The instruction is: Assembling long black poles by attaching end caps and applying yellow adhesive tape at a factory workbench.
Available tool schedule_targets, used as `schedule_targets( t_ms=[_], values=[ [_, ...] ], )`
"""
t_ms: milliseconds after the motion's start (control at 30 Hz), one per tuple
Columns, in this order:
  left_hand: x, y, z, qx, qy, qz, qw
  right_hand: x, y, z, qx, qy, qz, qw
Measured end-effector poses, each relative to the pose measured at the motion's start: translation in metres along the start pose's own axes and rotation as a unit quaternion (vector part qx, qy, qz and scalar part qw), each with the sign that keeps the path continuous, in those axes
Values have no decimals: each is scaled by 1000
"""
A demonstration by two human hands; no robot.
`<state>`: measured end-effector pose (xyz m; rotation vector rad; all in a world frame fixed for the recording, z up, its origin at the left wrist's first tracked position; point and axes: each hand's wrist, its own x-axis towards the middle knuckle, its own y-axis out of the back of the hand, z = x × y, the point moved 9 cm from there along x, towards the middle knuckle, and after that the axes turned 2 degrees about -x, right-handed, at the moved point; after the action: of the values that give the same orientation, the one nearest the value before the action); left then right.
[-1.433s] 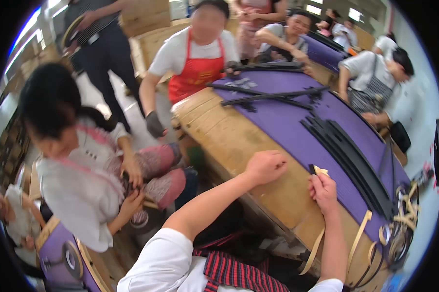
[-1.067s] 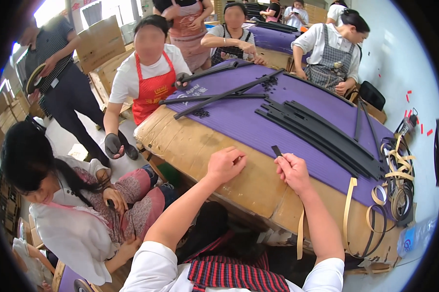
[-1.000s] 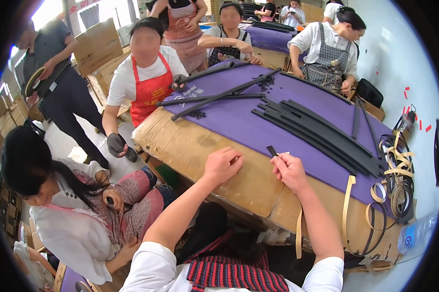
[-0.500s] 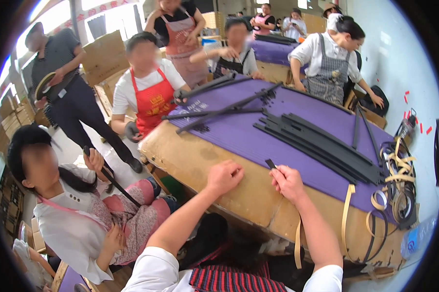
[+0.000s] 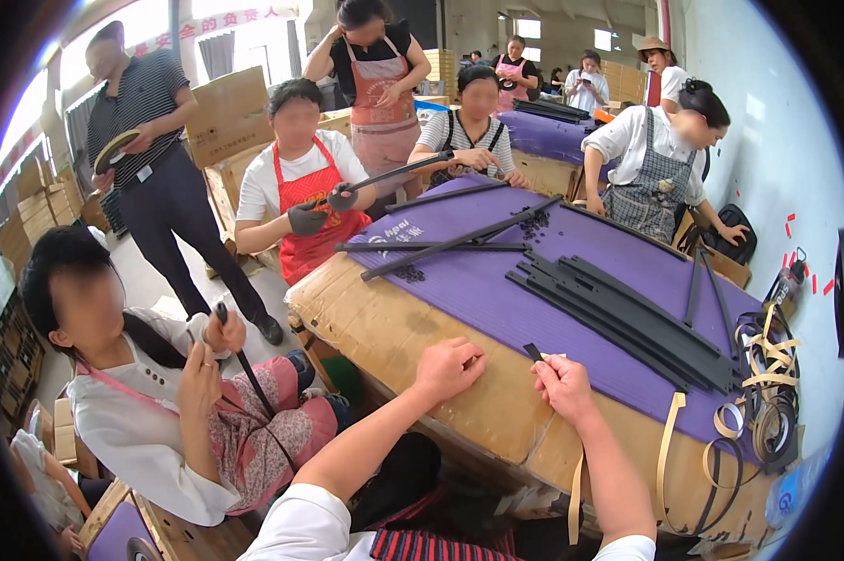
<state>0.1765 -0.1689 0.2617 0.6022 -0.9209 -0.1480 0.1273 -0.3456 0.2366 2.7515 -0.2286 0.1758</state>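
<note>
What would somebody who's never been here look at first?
Probably the bright purple mat on the table, with long black bars bunched right of its middle. Next, maybe the red apron beyond the table's far left side, or the tangle of cream and dark strips at the table's right end. Up close, the right hand pinches a black strip by the mat's near edge.

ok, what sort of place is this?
Probably an assembly workshop or factory: long black bars lie on a ribbed purple mat, tangled cream and black strips sit nearby, and a person in a red bib apron is alongside.
</note>
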Motion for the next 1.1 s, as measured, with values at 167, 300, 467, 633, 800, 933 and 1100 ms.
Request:
schedule_targets(
  t_ms=[167,300,467,633,800,933,1100],
  values=[
    [-1,0,-2,0,5,-4,1000,2,-1,-2,-51,48,8,997],
    [0,0,-1,0,6,-9,1000,2,-1,-2,-54,43,11,998],
    [-2,0,-3,-9,-1,-6,1000,2,-3,0,-50,27,6,998],
    [-2,0,-3,-14,-5,0,1000,3,-2,2,-64,35,6,997],
    [-3,1,-2,-13,-15,3,1000,2,-4,-3,-65,38,3,997],
    [-2,2,0,-15,-12,2,1000,2,-3,-4,-76,46,3,996],
    [-2,2,0,-17,-17,3,1000,2,-4,-6,-71,50,2,996]
  ],
)
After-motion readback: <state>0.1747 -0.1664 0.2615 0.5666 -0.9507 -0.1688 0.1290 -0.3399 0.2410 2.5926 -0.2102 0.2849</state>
